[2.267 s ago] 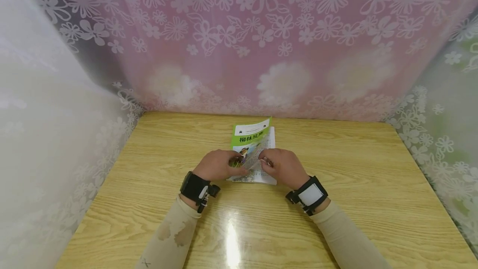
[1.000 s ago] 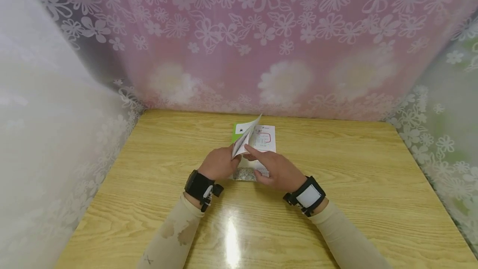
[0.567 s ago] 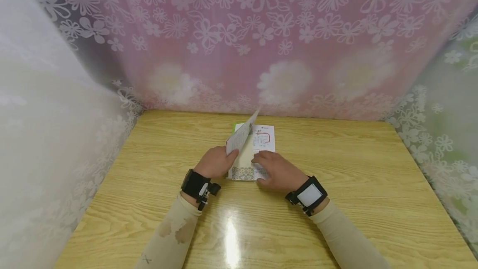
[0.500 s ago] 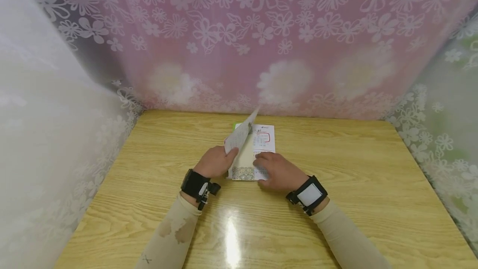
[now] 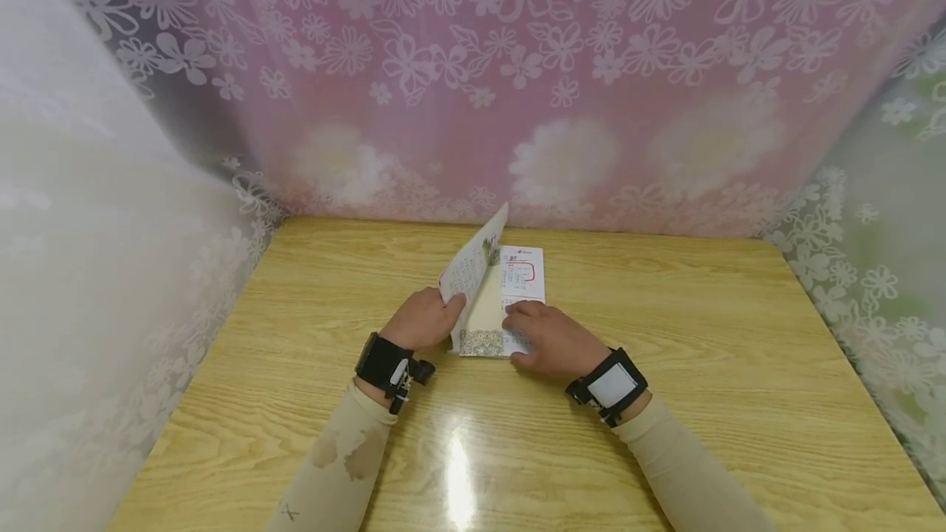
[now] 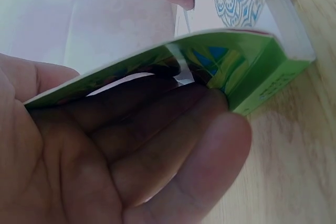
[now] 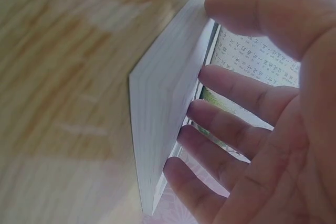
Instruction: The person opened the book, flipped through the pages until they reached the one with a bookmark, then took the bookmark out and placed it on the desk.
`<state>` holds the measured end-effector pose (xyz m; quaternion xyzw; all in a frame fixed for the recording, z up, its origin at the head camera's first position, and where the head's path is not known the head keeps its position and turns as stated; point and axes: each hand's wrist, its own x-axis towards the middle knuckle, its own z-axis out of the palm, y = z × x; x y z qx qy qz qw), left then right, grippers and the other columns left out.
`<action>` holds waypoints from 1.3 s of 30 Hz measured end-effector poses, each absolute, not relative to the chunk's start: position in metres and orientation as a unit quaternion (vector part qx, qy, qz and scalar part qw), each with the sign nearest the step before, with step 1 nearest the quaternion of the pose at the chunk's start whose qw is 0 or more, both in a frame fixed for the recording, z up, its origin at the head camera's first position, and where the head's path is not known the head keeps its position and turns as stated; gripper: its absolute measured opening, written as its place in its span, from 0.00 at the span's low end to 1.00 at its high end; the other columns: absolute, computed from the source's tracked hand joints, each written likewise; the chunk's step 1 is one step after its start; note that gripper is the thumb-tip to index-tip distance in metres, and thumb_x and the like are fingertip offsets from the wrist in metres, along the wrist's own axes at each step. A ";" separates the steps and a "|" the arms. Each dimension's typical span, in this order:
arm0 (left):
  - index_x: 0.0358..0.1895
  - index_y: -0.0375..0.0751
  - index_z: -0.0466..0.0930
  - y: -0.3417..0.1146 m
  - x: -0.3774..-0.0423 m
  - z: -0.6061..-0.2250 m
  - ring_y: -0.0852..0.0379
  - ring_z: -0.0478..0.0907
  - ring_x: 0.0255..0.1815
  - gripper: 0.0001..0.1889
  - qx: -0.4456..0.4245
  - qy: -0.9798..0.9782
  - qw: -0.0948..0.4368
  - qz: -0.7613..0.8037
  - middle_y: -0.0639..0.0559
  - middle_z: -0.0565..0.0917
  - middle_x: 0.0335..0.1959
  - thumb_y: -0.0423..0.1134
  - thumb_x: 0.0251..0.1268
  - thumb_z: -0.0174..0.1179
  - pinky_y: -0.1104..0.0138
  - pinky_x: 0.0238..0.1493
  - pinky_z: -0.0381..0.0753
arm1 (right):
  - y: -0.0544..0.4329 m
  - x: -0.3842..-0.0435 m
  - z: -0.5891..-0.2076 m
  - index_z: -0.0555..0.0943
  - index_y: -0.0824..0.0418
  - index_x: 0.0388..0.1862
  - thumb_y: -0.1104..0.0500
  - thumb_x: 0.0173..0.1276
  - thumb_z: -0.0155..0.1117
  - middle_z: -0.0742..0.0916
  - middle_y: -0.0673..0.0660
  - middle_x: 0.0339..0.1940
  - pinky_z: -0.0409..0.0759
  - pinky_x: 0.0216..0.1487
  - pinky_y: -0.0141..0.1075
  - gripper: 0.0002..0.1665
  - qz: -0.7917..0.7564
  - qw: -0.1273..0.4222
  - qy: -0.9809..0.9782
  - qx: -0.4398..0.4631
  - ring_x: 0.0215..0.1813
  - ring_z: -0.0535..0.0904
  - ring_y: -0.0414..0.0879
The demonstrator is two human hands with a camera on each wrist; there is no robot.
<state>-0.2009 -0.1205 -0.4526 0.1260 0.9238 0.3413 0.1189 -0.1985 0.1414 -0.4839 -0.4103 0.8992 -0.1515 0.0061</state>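
Note:
A book (image 5: pixel 484 302) with a green cover (image 6: pixel 252 72) lies partly opened on the table. My left hand (image 5: pixel 424 318) holds the raised cover and front pages (image 5: pixel 467 269), thumb on the printed side and fingers behind the cover. Facing up are a cream panel with an ornate patterned band (image 5: pixel 480 343) and a white printed part (image 5: pixel 522 269) with a red bracket. My right hand (image 5: pixel 557 339) rests on the lower right of the book. In the right wrist view its fingertips (image 7: pixel 207 74) touch along the edge of the thick page block (image 7: pixel 173 87).
The wood-grain table (image 5: pixel 702 335) extends around the book, with a bright reflection near the front. A pink floral curtain (image 5: pixel 473 105) hangs behind the table's back edge, and pale floral sheets (image 5: pixel 111 228) flank both sides.
The cover and front pages have swung up and left with my left hand, exposing the cream panel. My right hand has left the lifted pages and come down on the right side.

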 end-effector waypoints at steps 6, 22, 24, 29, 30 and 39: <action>0.52 0.31 0.81 -0.122 -0.201 -0.451 0.56 0.69 0.16 0.28 0.119 0.922 0.127 0.347 0.49 0.76 0.20 0.53 0.84 0.39 0.64 0.22 0.67 | 0.140 -0.198 -0.483 0.80 0.62 0.60 0.52 0.63 0.77 0.81 0.62 0.66 0.75 0.67 0.50 0.29 -0.158 0.000 0.898 -0.410 0.66 0.78 0.58; 0.55 0.30 0.80 -0.124 -0.201 -0.452 0.59 0.63 0.14 0.29 0.140 0.920 0.127 0.344 0.53 0.70 0.17 0.53 0.85 0.38 0.66 0.18 0.62 | 0.096 -0.200 -0.484 0.74 0.60 0.72 0.47 0.65 0.75 0.75 0.64 0.74 0.69 0.73 0.52 0.40 -0.133 0.017 0.892 -0.432 0.74 0.71 0.60; 0.55 0.30 0.80 -0.123 -0.202 -0.452 0.59 0.63 0.14 0.30 0.133 0.920 0.129 0.345 0.53 0.70 0.17 0.54 0.85 0.38 0.66 0.17 0.62 | 0.093 -0.203 -0.482 0.76 0.60 0.71 0.47 0.65 0.76 0.77 0.63 0.72 0.71 0.71 0.52 0.39 -0.120 0.016 0.892 -0.435 0.72 0.73 0.59; 0.54 0.31 0.80 -0.123 -0.204 -0.454 0.59 0.64 0.14 0.31 0.115 0.921 0.134 0.348 0.53 0.71 0.18 0.56 0.84 0.37 0.66 0.17 0.62 | 0.089 -0.205 -0.475 0.78 0.58 0.69 0.46 0.66 0.74 0.79 0.63 0.69 0.74 0.68 0.51 0.36 -0.088 0.022 0.894 -0.438 0.70 0.76 0.58; 0.53 0.31 0.80 -0.123 -0.204 -0.454 0.59 0.64 0.14 0.31 0.115 0.921 0.135 0.348 0.53 0.71 0.18 0.56 0.84 0.38 0.66 0.17 0.62 | 0.089 -0.205 -0.474 0.79 0.58 0.68 0.46 0.66 0.74 0.80 0.63 0.68 0.75 0.67 0.51 0.35 -0.087 0.020 0.893 -0.441 0.68 0.77 0.58; 0.43 0.32 0.81 -0.122 -0.202 -0.452 0.59 0.61 0.13 0.28 0.126 0.924 0.125 0.339 0.54 0.67 0.15 0.53 0.84 0.39 0.66 0.16 0.59 | 0.089 -0.204 -0.470 0.91 0.52 0.49 0.53 0.72 0.69 0.92 0.49 0.44 0.85 0.40 0.40 0.11 -0.088 -0.043 0.874 -0.477 0.39 0.88 0.42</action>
